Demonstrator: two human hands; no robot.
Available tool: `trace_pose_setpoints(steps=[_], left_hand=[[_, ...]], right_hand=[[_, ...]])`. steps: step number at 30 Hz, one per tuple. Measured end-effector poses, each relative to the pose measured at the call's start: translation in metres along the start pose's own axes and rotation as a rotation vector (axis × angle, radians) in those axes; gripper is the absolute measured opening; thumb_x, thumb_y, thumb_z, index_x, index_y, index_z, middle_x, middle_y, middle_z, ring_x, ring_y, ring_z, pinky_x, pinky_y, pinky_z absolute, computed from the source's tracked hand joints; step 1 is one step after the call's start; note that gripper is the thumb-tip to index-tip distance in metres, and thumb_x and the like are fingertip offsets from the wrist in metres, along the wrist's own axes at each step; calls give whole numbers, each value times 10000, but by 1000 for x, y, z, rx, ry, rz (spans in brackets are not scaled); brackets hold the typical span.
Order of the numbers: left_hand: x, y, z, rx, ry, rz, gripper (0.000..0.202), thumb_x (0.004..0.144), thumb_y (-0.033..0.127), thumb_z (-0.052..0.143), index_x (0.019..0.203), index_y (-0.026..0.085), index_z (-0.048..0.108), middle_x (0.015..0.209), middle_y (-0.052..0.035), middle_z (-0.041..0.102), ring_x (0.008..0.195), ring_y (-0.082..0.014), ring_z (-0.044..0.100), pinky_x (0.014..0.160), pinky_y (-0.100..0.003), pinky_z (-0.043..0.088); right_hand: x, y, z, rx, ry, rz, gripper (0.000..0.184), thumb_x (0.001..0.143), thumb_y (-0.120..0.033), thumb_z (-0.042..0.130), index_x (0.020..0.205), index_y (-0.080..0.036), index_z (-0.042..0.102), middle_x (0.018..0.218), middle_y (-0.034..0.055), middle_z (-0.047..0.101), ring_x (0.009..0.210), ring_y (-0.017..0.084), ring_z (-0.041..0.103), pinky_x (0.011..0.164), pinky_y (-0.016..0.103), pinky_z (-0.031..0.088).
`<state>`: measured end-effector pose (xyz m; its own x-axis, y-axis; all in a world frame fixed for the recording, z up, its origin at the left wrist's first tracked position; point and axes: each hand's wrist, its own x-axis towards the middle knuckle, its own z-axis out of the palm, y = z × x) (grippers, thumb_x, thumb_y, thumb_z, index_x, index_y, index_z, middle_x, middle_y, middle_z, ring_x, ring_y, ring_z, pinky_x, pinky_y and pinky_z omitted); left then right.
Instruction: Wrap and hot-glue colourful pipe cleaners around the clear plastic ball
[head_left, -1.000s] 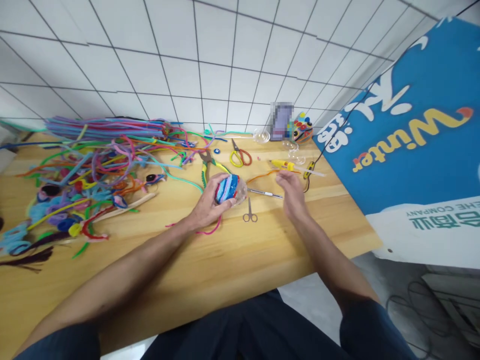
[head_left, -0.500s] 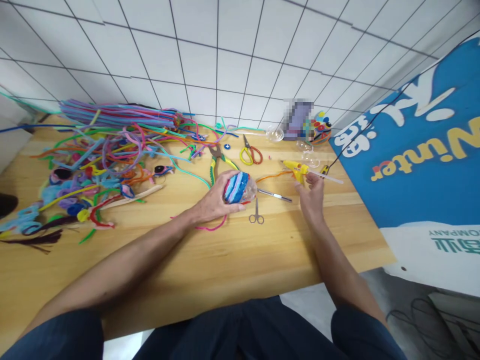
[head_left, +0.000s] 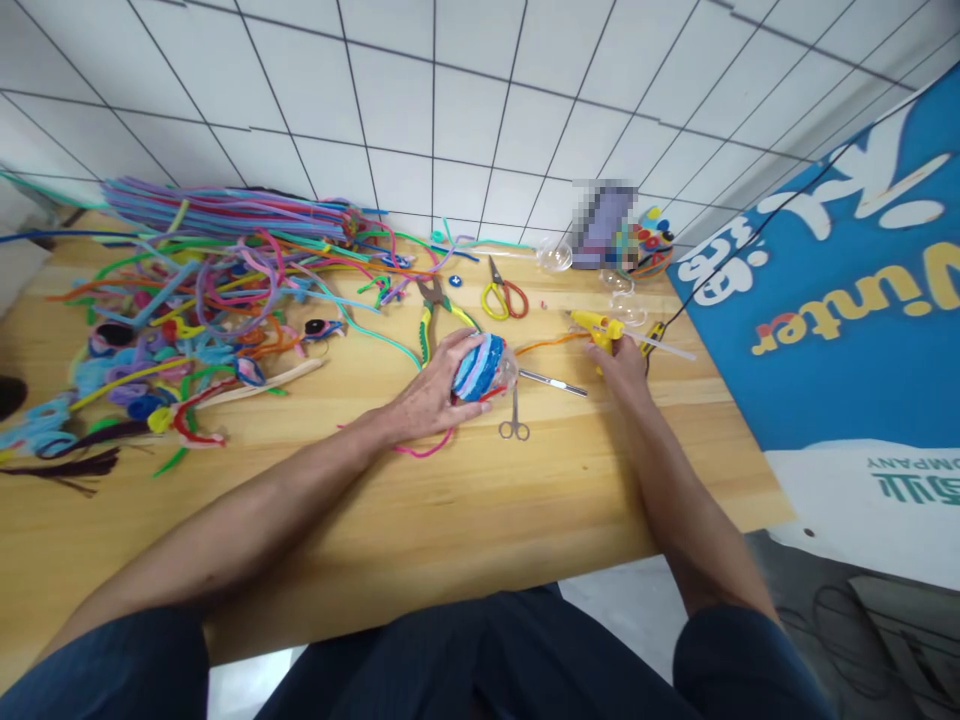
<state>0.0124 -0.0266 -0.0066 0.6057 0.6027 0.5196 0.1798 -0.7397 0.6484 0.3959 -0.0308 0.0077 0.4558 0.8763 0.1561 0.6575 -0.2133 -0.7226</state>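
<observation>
My left hand (head_left: 433,391) is wrapped round a clear plastic ball (head_left: 480,368) partly covered with blue, light blue and lilac pipe cleaner strips. A pink pipe cleaner (head_left: 422,450) trails out below that hand. On the right, my right hand (head_left: 624,367) grips the handle of a yellow glue gun (head_left: 598,325), its nozzle pointing left and a glue stick (head_left: 670,346) sticking out behind. Between the hands lie a craft knife (head_left: 553,382), small metal scissors (head_left: 514,425) and an orange pipe cleaner (head_left: 551,343). Beyond the ball are green-and-yellow pliers (head_left: 433,300).
A tangle of pipe cleaners (head_left: 217,320) and a long bundle of them (head_left: 232,212) cover the left of the wooden table (head_left: 465,520). Farther back are red-and-yellow scissors (head_left: 504,297) and clear plastic half-balls (head_left: 554,255). A blue printed board (head_left: 847,300) borders the right side.
The view has shifted slightly. My left hand has turned the ball a little, and my right hand has tilted the glue gun slightly while holding it in nearly the same place.
</observation>
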Motion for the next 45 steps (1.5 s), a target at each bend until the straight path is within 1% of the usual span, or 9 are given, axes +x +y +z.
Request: trace_pose_setpoints(steps=[5,10,14,19,23,27,33,41,45], left_hand=[[0,-1,3,-4,15,-14,1053,915,455,870,1732,289,227,1723,-215,376,1686,-426,330,1351,-669,385],[3,-2,7,13,73,-56,1082,841,375,915,1701,276,266,1649,-205,462,1592,-418,471,1318,-644,441],[4,-1,7,26,146,-74,1074,848,423,893,1686,246,246,1615,-210,490,1539,-402,534,1274,-603,500],[6,2,5,79,178,-122,978,833,460,890,1619,206,366,1563,-205,575,1494,-395,592,1237,-578,533],[9,8,3,124,157,-151,950,825,448,892,1602,209,400,1580,-193,598,1467,-394,617,1205,-564,544],[10,12,2,135,153,-196,913,853,520,879,1592,223,431,1556,-176,626,1420,-394,644,1183,-565,540],[7,6,4,110,146,-162,998,849,506,895,1647,217,370,1628,-196,576,1531,-410,562,1224,-594,503],[7,3,4,114,136,-159,991,861,531,889,1650,247,360,1628,-197,576,1544,-407,554,1220,-627,513],[6,2,4,125,131,-161,1023,845,502,900,1664,243,342,1628,-212,565,1522,-414,567,1234,-635,500]], right_hand=[[7,-20,-6,-94,-50,85,326,812,-504,756,908,-193,743,908,142,797,970,345,724,908,468,580],[-26,-45,-22,98,13,-202,348,920,-551,679,1073,-244,734,1068,76,767,1023,283,691,984,485,584],[-73,-61,-29,238,-168,-331,283,939,-555,724,990,-277,714,919,32,718,859,246,669,827,416,587],[-103,-69,-25,277,-431,-270,267,896,-521,800,986,-277,736,857,18,713,782,230,648,666,346,547],[-105,-72,-23,223,-499,-263,218,905,-487,790,952,-277,755,803,3,705,717,212,622,605,322,505],[-106,-73,-20,162,-520,-300,181,904,-447,792,965,-279,765,831,-1,743,741,222,667,678,347,550],[-110,-72,-15,124,-544,-394,155,909,-392,799,1032,-298,788,886,10,801,767,246,717,764,399,587],[-112,-71,-16,142,-446,-394,152,953,-399,774,1075,-307,770,991,37,825,865,268,760,795,410,614],[-112,-70,-15,124,-497,-404,137,944,-375,779,1060,-304,766,943,31,818,839,265,752,800,412,614]])
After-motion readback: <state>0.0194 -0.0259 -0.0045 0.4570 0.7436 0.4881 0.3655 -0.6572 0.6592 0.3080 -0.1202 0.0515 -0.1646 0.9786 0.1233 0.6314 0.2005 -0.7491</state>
